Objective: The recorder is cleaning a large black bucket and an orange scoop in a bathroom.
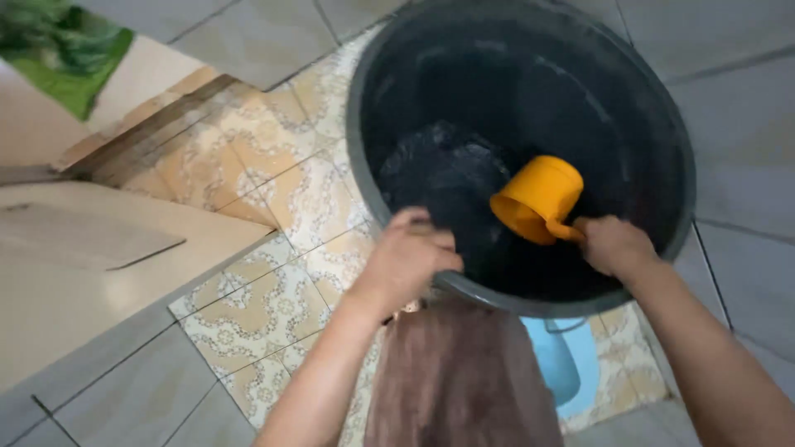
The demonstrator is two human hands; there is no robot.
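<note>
1. The orange scoop (537, 197) hangs inside the big dark tub (683, 165), over its near-right part, above a dark wet heap of cloth (447, 170) lying at the bottom.
2. The right hand (611, 244) is the one on it: its fingers are curled tight around the scoop's handle, just inside the tub's near rim. The scoop's long axis runs from that handle up and to the left, away from the person, with the cup's mouth turned down-left toward the cloth.
3. The left hand (406, 257) is closed over the near rim of the tub, fingers hooked inside, thumb side out. It sits just left of the scoop, apart from it.
4. The cloth lies beyond and between the two hands, nearer the left hand, with the scoop touching or nearly touching its right edge; I cannot tell which.
5. Open room: the far and right parts of the tub hold nothing visible. Close below the near rim sit a brown garment (464, 381) and a light blue container (563, 356), on the patterned tile floor (265, 290).
</note>
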